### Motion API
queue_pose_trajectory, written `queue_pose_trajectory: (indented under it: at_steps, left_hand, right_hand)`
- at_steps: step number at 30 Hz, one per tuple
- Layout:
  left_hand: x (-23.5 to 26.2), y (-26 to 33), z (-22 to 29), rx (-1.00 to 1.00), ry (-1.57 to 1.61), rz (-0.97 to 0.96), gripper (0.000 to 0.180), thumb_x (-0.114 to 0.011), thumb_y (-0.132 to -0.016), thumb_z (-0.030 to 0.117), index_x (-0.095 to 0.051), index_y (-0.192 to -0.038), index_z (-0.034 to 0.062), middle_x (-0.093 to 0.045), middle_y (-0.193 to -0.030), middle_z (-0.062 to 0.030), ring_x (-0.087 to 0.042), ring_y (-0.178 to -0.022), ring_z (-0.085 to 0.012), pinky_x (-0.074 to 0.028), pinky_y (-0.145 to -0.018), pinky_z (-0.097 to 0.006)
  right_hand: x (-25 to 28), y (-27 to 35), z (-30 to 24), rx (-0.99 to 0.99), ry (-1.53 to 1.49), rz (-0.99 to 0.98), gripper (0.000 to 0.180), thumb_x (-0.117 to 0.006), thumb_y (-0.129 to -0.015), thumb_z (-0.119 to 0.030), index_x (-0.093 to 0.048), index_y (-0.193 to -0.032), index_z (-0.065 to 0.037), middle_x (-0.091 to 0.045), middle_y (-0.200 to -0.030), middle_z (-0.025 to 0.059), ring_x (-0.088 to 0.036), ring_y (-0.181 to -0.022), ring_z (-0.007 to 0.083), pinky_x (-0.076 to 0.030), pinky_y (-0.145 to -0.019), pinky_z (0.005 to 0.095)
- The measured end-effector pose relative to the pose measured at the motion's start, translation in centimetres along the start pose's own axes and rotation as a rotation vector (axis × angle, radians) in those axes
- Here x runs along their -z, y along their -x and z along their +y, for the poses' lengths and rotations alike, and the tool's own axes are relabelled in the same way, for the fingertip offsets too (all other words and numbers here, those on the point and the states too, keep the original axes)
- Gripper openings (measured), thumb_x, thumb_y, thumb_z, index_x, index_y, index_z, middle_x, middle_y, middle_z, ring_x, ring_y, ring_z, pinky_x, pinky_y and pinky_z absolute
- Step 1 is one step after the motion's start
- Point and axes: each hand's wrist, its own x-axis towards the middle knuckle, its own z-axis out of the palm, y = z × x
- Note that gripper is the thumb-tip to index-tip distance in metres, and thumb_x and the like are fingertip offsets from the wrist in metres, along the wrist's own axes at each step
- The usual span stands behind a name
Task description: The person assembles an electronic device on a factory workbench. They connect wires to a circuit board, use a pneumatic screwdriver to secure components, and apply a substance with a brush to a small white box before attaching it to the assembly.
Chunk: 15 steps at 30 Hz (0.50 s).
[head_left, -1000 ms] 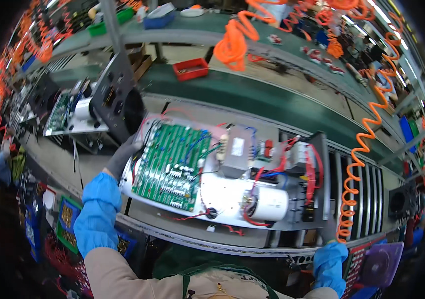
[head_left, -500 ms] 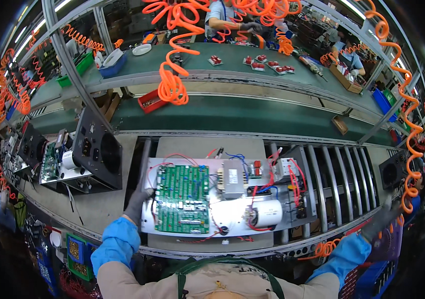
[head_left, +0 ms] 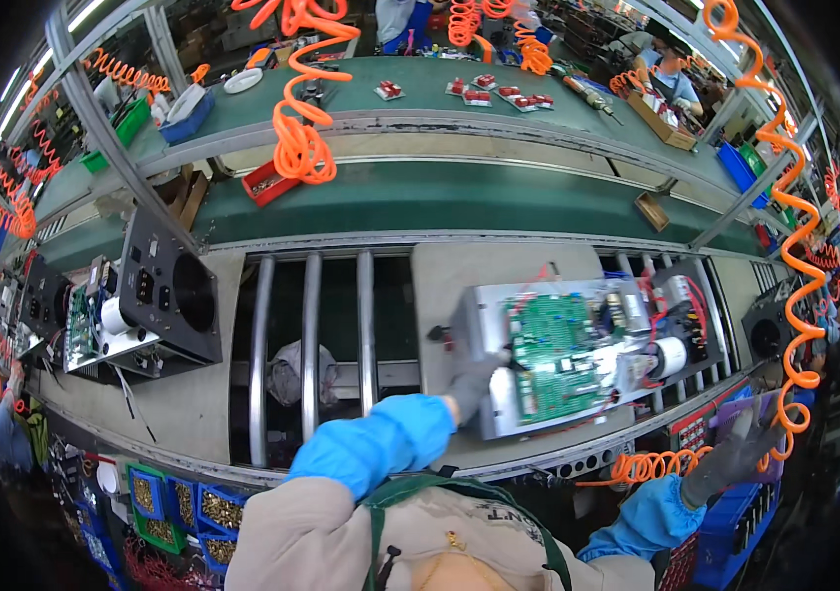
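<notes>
A metal chassis (head_left: 492, 409) carries a green circuit board (head_left: 560, 355), a transformer, a white cylinder (head_left: 671, 356) and red wires. It lies on a grey board (head_left: 459, 276) over the rollers. My left hand (head_left: 477, 382), in a grey glove and blue sleeve, grips the chassis at its left edge, fingers curled over the rim. Out to the right, my gloved right hand (head_left: 732, 459) is raised with its fingers apart, beside an orange coiled hose (head_left: 787, 345). I see nothing held in it.
Metal rollers (head_left: 313, 345) show left of the grey board. Black-panelled units (head_left: 159, 295) stand at the left, another black unit (head_left: 775, 320) at the right. Beyond runs a green belt (head_left: 420, 202) with a red bin (head_left: 267, 183). Blue bins of small parts (head_left: 220, 510) sit low at left.
The chassis and its grey board have slid right along the rollers, with my left hand following at the left edge. Rollers at the left are now uncovered. The whole view has shifted somewhat.
</notes>
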Motion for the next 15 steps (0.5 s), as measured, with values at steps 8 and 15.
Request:
queue_pose_trajectory:
  at_steps: [8,15]
  left_hand:
    - [18.8,-4.1,-3.5,-0.446,-0.657,0.240,0.035,-0.065,-0.079,0.026,-0.061,-0.105,0.0023,-0.062,-0.089,-0.0108,-0.062,-0.081,-0.0178,-0.050,-0.074,-0.035]
    - [46.1,15.0,6.8,-1.040,-0.144,1.576,0.047,-0.062,-0.081,0.016,-0.051,-0.120,-0.0077,-0.062,-0.105,-0.0167,-0.060,-0.096,-0.0277,-0.045,-0.087,-0.032]
  right_hand:
    - [-2.4,0.3,4.3,-0.207,0.142,-0.250,0.065,-0.056,-0.091,-0.010,-0.023,-0.146,-0.003,-0.039,-0.140,0.0187,-0.044,-0.123,0.0242,-0.038,-0.100,0.0345]
    - [-7.9,3.9,9.5,-0.208,0.183,-0.672,0.065,-0.057,-0.084,-0.009,-0.031,-0.143,-0.003,-0.042,-0.140,0.0124,-0.044,-0.123,0.0211,-0.037,-0.100,0.0334]
